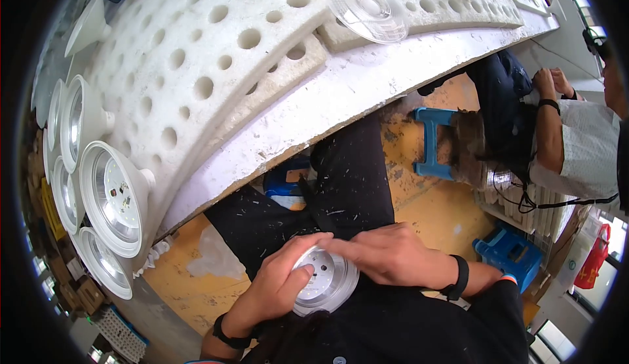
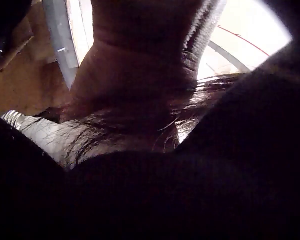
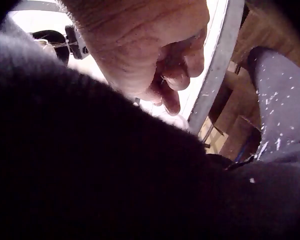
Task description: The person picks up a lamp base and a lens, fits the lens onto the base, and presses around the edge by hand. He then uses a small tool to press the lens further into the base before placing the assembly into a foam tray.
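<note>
On the person's lap in the head view is a round white lamp (image 1: 339,287) with a pale circuit board and a shiny inner ring facing up. The left hand (image 1: 278,284) grips its left side, thumb laid over the rim and fingers along the outer edge. From the right, the right hand (image 1: 393,254) reaches over the lamp with its index finger stretched to the top rim, close to the left fingertips. In the right wrist view, the other fingers (image 3: 177,77) of the right hand are bent. The left wrist view is mostly dark, with the lamp hidden.
Several similar lamps (image 1: 116,197) stand at the left end of a white foam board (image 1: 216,49) full of holes. A clear plastic disc (image 1: 367,7) lies near the table's edge (image 1: 367,79). Another person (image 1: 576,134) sits at right, near a blue stool (image 1: 432,142).
</note>
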Motion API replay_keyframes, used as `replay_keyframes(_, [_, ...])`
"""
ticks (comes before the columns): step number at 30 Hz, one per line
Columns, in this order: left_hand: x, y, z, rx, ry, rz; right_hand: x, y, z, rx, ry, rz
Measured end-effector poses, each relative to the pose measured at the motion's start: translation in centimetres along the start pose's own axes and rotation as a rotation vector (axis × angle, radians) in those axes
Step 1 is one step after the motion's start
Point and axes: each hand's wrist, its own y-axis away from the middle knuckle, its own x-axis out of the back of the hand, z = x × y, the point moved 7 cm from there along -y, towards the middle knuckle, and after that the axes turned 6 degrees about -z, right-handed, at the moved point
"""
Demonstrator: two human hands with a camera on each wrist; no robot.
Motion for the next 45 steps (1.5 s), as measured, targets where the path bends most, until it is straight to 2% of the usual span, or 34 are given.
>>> replay_keyframes(1, [-0.1, 0.2, 0.0, 0.014, -0.008, 0.025, 0.5, 0.5, 0.6, -0.057, -0.044, 0.033])
replay_keyframes(5, [0.0, 0.7, 0.1, 0.006, -0.028, 0.060, 0.7, 1.5, 1.0, -0.089, -0.058, 0.042])
replay_keyframes(10, [0.2, 0.7, 0.4, 0.009, -0.022, 0.069, 0.3, 1.7, 0.9, -0.065, 0.074, 0.026])
replay_keyframes(17, [0.1, 0.8, 0.7, -0.027, -0.080, 0.068, 0.5, 1.7, 0.8, -0.054, 0.062, 0.044])
replay_keyframes(23, [0.0, 0.9, 1.1, -0.030, -0.105, 0.057, 0.7, 1.8, 0.4, -0.065, 0.113, 0.004])
replay_keyframes(26, [-0.3, 0.8, 1.2, -0.009, -0.191, 0.044, 0.5, 1.6, 0.1, -0.077, 0.134, -0.100])
replay_keyframes(32, [-0.1, 0.2, 0.7, -0.024, -0.196, 0.007, 0.8, -0.6, -0.6, 0.017, 0.175, -0.193])
replay_keyframes(35, [0.3, 0.0, 0.2, 0.005, -0.150, -0.015, 0.3, -0.9, -0.4, 0.098, 0.178, -0.172])
replay_keyframes(37, [0.1, -0.3, -0.2, 0.013, -0.107, -0.094, 0.4, -0.9, -0.6, 0.143, 0.203, -0.140])
replay_keyframes(41, [0.2, -0.3, -0.5, 0.010, -0.051, -0.130, 1.5, -0.5, -0.7, 0.106, 0.201, -0.183])
replay_keyframes(43, [0.2, -0.4, -0.2, 0.036, -0.039, -0.145, 1.6, -0.3, -0.4, 0.053, 0.247, -0.264])
replay_keyframes(45, [0.2, -0.9, -0.3, 0.008, -0.036, -0.149, 1.3, -1.2, -1.0, 0.099, 0.271, -0.242])
